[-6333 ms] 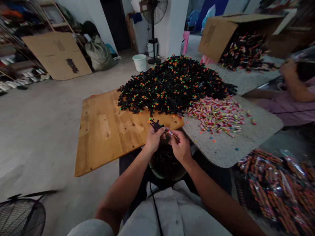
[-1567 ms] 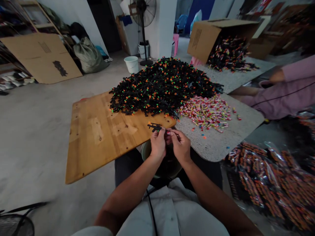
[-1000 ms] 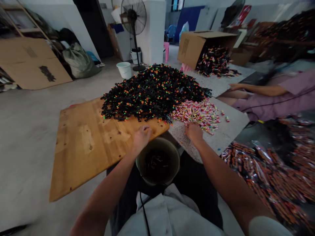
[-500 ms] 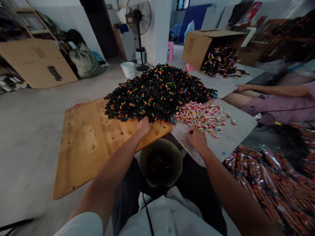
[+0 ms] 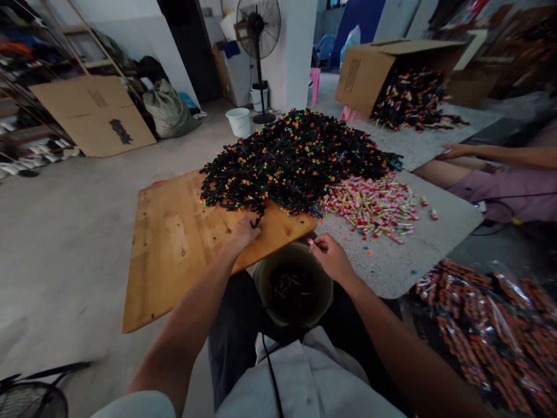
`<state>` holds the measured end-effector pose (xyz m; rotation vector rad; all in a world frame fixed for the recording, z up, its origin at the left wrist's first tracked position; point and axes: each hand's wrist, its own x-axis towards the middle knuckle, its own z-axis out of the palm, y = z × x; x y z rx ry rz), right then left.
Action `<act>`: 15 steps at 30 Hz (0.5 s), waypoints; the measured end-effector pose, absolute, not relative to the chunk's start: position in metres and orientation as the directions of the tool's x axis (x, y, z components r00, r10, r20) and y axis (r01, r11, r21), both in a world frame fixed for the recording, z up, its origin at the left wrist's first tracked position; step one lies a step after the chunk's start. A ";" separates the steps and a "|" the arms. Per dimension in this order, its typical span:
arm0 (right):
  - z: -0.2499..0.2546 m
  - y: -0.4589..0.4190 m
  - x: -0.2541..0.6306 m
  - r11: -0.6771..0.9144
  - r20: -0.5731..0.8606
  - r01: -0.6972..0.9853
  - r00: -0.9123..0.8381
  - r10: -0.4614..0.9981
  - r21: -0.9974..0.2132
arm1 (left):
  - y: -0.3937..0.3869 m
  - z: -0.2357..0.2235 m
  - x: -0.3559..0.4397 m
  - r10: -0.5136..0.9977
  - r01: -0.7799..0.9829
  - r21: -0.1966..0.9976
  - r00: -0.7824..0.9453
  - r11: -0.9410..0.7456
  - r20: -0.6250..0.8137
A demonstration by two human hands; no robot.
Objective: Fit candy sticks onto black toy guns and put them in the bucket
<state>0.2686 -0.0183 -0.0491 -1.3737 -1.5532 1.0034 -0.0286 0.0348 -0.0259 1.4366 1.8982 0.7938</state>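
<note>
My left hand (image 5: 244,233) is closed on a small black plastic piece (image 5: 256,222) above the wooden board (image 5: 169,244), just in front of a big heap of black pieces (image 5: 282,159) with orange and green tips. Between the thumb and fingers of my right hand (image 5: 329,253) is a small red-and-white tube (image 5: 310,241). It is held over the rim of a bucket (image 5: 326,290) between my knees, which has dark pieces at its bottom. A pile of pink, red and yellow tubes (image 5: 374,203) lies on the grey speckled tabletop (image 5: 452,220) beyond my right hand.
A tipped cardboard box (image 5: 363,78) spills more black pieces at the back right. A co-worker's arm (image 5: 491,154) rests at the right. Clear-bagged pieces (image 5: 491,325) lie on the lower right. A standing fan (image 5: 257,52) and a white bucket (image 5: 239,122) are behind the heap.
My left hand has drawn back from the heap's edge with a black piece. My right hand has left the tube pile and moved left toward the bucket, holding a tube. The view has shifted slightly.
</note>
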 end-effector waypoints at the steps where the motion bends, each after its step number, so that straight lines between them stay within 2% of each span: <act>1: -0.047 -0.021 0.265 0.087 0.066 0.308 -0.078 0.995 -0.947 | 0.030 -0.024 -0.030 0.968 0.554 0.799 -0.210 0.235 -0.140; 4: -0.040 -0.026 0.257 0.053 0.032 0.192 -0.110 0.993 -0.980 | 0.015 -0.021 -0.030 0.963 0.388 0.883 -0.158 0.264 -0.218; 7: -0.031 -0.030 0.249 0.000 -0.016 0.092 -0.171 0.985 -0.996 | -0.003 -0.021 -0.022 0.941 0.025 0.941 -0.027 0.338 -0.337; 9: -0.025 -0.034 0.242 -0.021 -0.031 0.051 -0.210 0.977 -0.998 | -0.013 -0.020 -0.011 0.924 -0.254 0.889 0.064 0.381 -0.378; 11: -0.021 -0.039 0.235 -0.027 -0.036 0.038 -0.255 0.966 -0.999 | -0.021 -0.016 0.003 0.924 -0.457 0.807 0.103 0.373 -0.369; 15: -0.019 -0.050 0.224 -0.011 -0.025 0.047 -0.318 0.948 -0.999 | -0.032 -0.003 0.038 0.955 -0.670 0.690 0.102 0.273 -0.278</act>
